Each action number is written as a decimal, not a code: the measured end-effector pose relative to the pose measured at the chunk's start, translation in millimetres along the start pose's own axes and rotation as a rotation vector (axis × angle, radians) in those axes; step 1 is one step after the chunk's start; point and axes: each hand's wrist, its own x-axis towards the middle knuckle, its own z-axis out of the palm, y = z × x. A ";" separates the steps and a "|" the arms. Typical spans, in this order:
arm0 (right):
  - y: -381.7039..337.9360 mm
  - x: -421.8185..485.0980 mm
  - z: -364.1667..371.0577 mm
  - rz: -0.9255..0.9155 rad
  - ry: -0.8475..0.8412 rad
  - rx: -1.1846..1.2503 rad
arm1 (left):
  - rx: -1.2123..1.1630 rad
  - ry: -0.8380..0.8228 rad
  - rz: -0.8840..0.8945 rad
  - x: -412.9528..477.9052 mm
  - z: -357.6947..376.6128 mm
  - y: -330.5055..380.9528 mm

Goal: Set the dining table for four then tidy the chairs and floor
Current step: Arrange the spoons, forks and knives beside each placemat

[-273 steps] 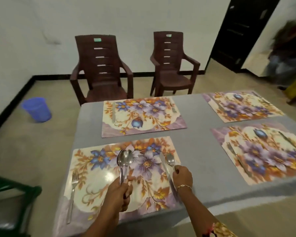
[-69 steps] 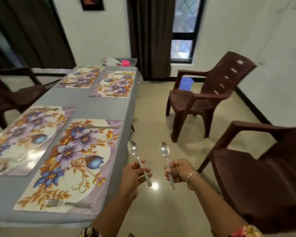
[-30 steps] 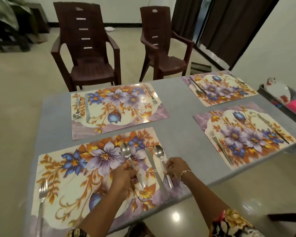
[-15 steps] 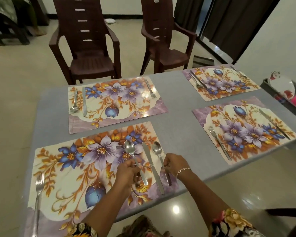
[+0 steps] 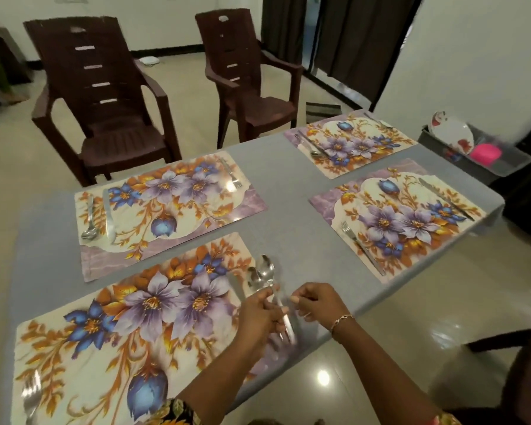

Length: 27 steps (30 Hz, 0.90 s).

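Close to the near edge of the grey bench (image 5: 288, 222), the left hand (image 5: 256, 317) grips two spoons (image 5: 266, 271) by their handles, fingers curled round them. The bowls sit almost side by side and point away, raised over the right end of the near left placemat (image 5: 120, 332). The right hand (image 5: 318, 302), with a bracelet at the wrist, is just beside the handles with its fingers curled; blur hides whether it touches them, so I cannot tell if it holds anything. A knife (image 5: 235, 286) lies faintly visible on that mat just left of the spoons, and a fork (image 5: 31, 397) lies at the mat's left end. The far left placemat (image 5: 172, 204) carries a spoon (image 5: 89, 222) and a knife (image 5: 108, 216) side by side at its left end and a fork (image 5: 231, 176) at its right end. The near right placemat (image 5: 396, 216) has a fork (image 5: 360, 246) along its near side and a knife (image 5: 445, 197) along its far side. The far right placemat (image 5: 350, 142) shows cutlery (image 5: 311, 147) at its left end. Two brown plastic chairs (image 5: 105, 102) stand on the floor beyond the bench, apart from it. At the right, a dark bin (image 5: 503, 164) holds a plate (image 5: 449, 133) and something pink (image 5: 485, 153).
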 end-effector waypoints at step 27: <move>129.7 79.7 -409.0 0.153 0.262 0.245 | 0.165 -0.132 0.171 115.5 372.2 51.4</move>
